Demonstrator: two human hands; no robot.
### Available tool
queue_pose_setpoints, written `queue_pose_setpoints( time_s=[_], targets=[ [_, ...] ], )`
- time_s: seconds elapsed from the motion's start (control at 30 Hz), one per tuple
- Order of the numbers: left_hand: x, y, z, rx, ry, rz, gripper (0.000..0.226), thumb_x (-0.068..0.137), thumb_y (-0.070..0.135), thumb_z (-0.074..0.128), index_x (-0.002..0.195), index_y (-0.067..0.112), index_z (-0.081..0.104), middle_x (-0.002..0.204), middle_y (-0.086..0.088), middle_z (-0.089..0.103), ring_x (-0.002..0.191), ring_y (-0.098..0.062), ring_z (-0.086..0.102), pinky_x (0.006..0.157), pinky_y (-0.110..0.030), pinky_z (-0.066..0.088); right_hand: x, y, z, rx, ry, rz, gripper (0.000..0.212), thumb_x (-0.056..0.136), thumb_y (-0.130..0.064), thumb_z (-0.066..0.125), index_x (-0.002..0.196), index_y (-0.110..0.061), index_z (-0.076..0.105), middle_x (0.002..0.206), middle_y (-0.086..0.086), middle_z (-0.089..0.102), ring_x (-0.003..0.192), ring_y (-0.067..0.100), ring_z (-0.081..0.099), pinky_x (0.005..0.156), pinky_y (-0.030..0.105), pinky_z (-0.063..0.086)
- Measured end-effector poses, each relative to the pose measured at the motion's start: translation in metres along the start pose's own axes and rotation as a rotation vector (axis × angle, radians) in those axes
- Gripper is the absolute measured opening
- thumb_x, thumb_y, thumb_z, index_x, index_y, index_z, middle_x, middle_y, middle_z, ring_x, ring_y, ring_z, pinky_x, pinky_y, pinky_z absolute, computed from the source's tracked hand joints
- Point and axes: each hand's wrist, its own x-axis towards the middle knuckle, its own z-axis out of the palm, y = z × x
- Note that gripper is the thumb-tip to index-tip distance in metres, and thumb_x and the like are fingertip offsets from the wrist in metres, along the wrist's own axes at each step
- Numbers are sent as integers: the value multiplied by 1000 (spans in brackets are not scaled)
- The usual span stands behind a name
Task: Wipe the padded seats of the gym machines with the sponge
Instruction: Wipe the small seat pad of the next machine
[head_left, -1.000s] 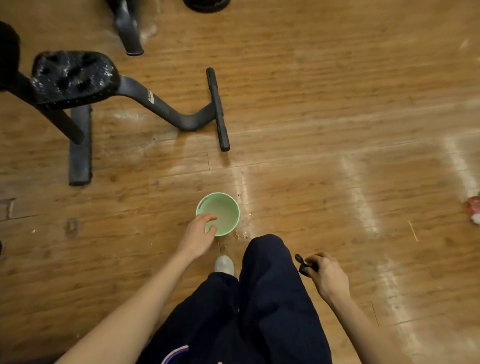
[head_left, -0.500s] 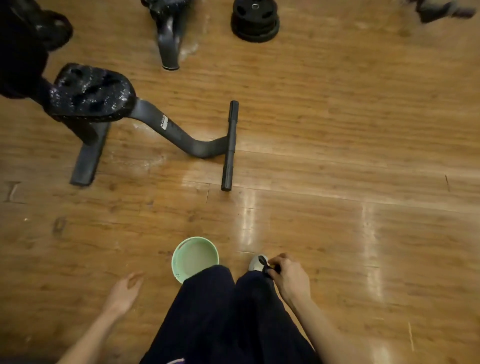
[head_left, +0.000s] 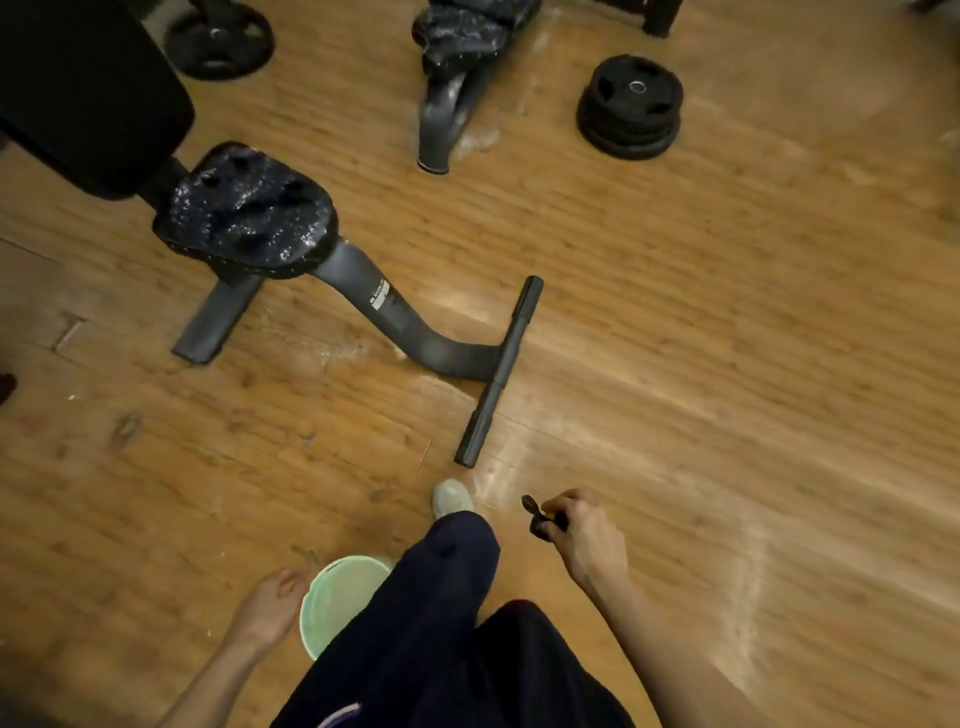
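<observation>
A black padded seat (head_left: 249, 213), wet and foamy, sits on a dark machine frame (head_left: 410, 322) at the upper left. A second foamy black pad (head_left: 467, 31) shows at the top middle. My right hand (head_left: 587, 535) is closed around a small dark sponge (head_left: 537, 517) low over the floor, well below and to the right of the near seat. My left hand (head_left: 270, 605) hangs with loose fingers beside a pale green bucket (head_left: 337, 597), holding nothing. My dark-trousered leg hides part of the bucket.
The frame's floor bar (head_left: 501, 371) lies just ahead of my shoe (head_left: 452, 498). A stack of black weight plates (head_left: 629, 106) stands at the upper right and another plate (head_left: 218, 39) at the upper left. Wooden floor stretches to the right.
My left hand has let go of the bucket's rim and dropped beside it. The view has moved forward, and the seats and plates have come further into sight. The right hand keeps the sponge.
</observation>
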Motion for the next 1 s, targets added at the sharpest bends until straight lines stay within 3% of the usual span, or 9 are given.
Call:
queue_pose_setpoints(
  time_s=[0.1, 0.17, 0.37, 0.47, 0.67, 0.8, 0.9, 1.0],
  targets=[
    [23, 72, -18, -76, -28, 66, 38, 102, 26, 48, 136, 11, 53, 141, -7, 52, 121, -23, 53, 96, -27, 39, 38, 12, -30, -13, -26, 63, 24, 91, -34, 63, 112, -24, 68, 118, -6, 54, 100, 19, 60, 66, 31, 48],
    [39, 117, -36, -111, -28, 136, 33, 102, 21, 47, 132, 12, 56, 140, -7, 53, 128, -23, 49, 93, -25, 35, 57, 21, -50, -41, -47, 101, 22, 91, -34, 64, 110, -24, 69, 116, -4, 56, 98, 20, 61, 67, 33, 50],
    [74, 231, -78, -202, 31, 260, 27, 101, 25, 49, 126, 24, 58, 131, 3, 54, 131, -19, 46, 104, -31, 37, 123, 38, -103, -46, -96, 153, 10, 86, -37, 68, 92, -29, 70, 96, -4, 60, 78, 15, 60, 64, 34, 52],
    [86, 267, -79, -233, 73, 261, 32, 101, 23, 48, 132, 18, 57, 131, 4, 53, 129, -18, 46, 103, -29, 36, 175, 43, -125, -51, -143, 154, 11, 83, -40, 70, 83, -28, 71, 84, -3, 66, 63, 11, 58, 56, 33, 50],
    [108, 286, -56, -353, 99, 88, 30, 100, 19, 51, 128, 13, 60, 137, 0, 50, 131, -21, 45, 103, -25, 32, 281, 0, -184, -86, -241, -60, 14, 84, -29, 68, 71, -25, 69, 80, 1, 60, 57, 10, 48, 50, 22, 34],
    [102, 281, -38, -463, 98, -67, 31, 100, 21, 52, 129, 13, 59, 134, -2, 55, 129, -21, 50, 103, -25, 33, 341, -49, -218, -104, -322, -211, 35, 83, -23, 70, 53, -35, 54, 70, -2, 52, 58, 12, 43, 51, 21, 33],
    [91, 271, -26, -492, 161, -188, 29, 96, 37, 53, 122, 27, 63, 133, -3, 59, 127, -23, 52, 113, -37, 31, 375, -99, -236, -164, -329, -346, 22, 83, -28, 69, 63, -33, 62, 78, -4, 59, 68, 12, 53, 55, 22, 38],
    [86, 265, -23, -517, 192, -249, 26, 98, 24, 55, 121, 19, 65, 131, -6, 62, 124, -23, 54, 116, -40, 28, 404, -154, -240, -167, -337, -473, 2, 85, -29, 68, 85, -28, 71, 90, -5, 63, 80, 13, 58, 61, 22, 44]
  ],
)
